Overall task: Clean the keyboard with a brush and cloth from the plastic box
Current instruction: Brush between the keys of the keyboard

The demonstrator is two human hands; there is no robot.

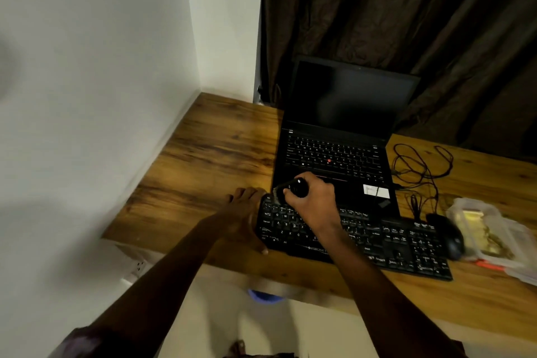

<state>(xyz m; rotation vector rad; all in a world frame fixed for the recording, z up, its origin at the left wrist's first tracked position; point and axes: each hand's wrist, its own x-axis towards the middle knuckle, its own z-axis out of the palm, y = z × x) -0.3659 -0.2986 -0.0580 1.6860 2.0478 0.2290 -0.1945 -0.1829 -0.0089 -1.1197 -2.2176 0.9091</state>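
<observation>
— Where is the keyboard (377, 241) now?

— It lies in the lower middle of the frame, on the wooden table (218, 148), slanting down toward the right. Its far edge is just in front of the open laptop (334, 154), whose screen is dark.

— And your hands?

— My right hand (312, 200) is closed around the dark handle of the brush (293, 186). The pale bristles point left and down and meet the far left corner of the keyboard. My left hand (244, 212) clasps the left end of the keyboard: the fingers lie at the far corner, only a little bent, and the thumb sits at the near edge.

— Where is the plastic box?

— The plastic box (488, 229) stands at the right edge of the frame, just beside the black mouse (446, 234), which is at the right end of the keyboard. The box is clear and something yellow lies inside. I cannot tell if this is the cloth.

— What else is there?

— A thin black cable (421, 166) lies in loops on the table, right of the laptop. A dark curtain (406, 9) hangs behind, and a white wall (87, 67) fills the left of the frame.
</observation>
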